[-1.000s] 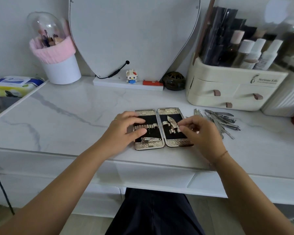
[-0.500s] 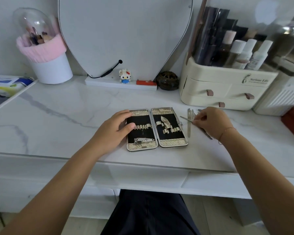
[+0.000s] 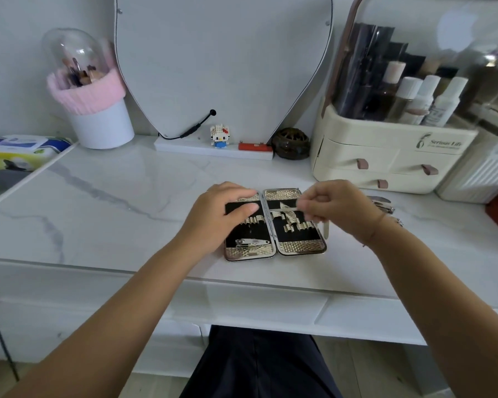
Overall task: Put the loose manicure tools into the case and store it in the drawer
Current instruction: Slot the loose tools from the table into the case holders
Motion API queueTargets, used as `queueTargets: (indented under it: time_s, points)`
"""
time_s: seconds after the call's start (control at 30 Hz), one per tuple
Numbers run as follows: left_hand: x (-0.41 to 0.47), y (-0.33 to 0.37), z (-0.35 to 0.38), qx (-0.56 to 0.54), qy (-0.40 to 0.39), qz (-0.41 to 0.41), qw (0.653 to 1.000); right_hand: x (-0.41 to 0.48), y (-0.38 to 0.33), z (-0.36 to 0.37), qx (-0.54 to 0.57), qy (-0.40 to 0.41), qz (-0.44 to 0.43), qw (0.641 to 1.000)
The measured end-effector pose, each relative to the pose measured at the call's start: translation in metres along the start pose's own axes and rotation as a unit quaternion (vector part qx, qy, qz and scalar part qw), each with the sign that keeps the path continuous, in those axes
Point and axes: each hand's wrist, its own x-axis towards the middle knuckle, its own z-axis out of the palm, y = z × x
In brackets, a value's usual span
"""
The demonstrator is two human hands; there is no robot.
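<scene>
**Open to the left, crowded to the right**

Bare counter [image 3: 107, 202] runs wide left of the case [image 3: 275, 249], with only a narrow strip in front of it. The left hand [image 3: 216, 216] lies flat over the case's left half. The right hand [image 3: 338, 209], pinching a thin tool [image 3: 282, 209], hangs over the right half. On the right, loose tools [image 3: 383, 203] and the organizer [image 3: 385, 159] block the way. The mirror [image 3: 222, 61] and cup [image 3: 101, 124] line the back.

case [image 3: 301, 248]: shiny embossed metal, black lining | table [image 3: 112, 196]: glossy marble
</scene>
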Motion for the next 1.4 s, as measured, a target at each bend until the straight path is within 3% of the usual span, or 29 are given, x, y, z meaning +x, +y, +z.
queueTargets:
  time_s: [0.17,0.3,0.43,0.53,0.63,0.73,0.8,1.17,1.4]
  points:
    - [0.000,0.014,0.002,-0.018,-0.041,0.011,0.999,0.006,-0.027,0.026,0.114,-0.047,-0.017,0.992]
    - [-0.005,0.004,-0.004,-0.119,0.004,-0.066,0.991,0.015,-0.030,0.042,0.267,-0.003,0.015,0.963]
    - [-0.010,0.001,-0.004,-0.195,-0.006,-0.113,0.974,0.027,-0.027,0.063,0.367,0.006,0.044,0.929]
    - [-0.004,-0.010,-0.010,-0.125,0.003,-0.114,0.986,0.042,-0.026,0.068,0.383,-0.002,0.092,0.919]
    - [0.006,-0.034,-0.028,0.002,-0.012,-0.111,0.994,0.062,-0.028,0.068,0.337,-0.025,0.136,0.931]
    - [0.007,-0.055,-0.037,0.137,-0.144,-0.079,0.977,0.081,-0.031,0.072,0.283,-0.022,0.154,0.947]
    - [0.005,-0.061,-0.035,0.196,-0.188,-0.052,0.961,0.091,-0.033,0.076,0.248,-0.019,0.149,0.957]
    - [0.006,-0.072,-0.032,0.205,-0.221,-0.008,0.954,0.108,-0.030,0.087,0.081,-0.063,0.076,0.992]
    - [0.004,-0.068,-0.032,0.187,-0.223,-0.015,0.957,0.104,-0.029,0.084,-0.163,-0.067,-0.058,0.983]
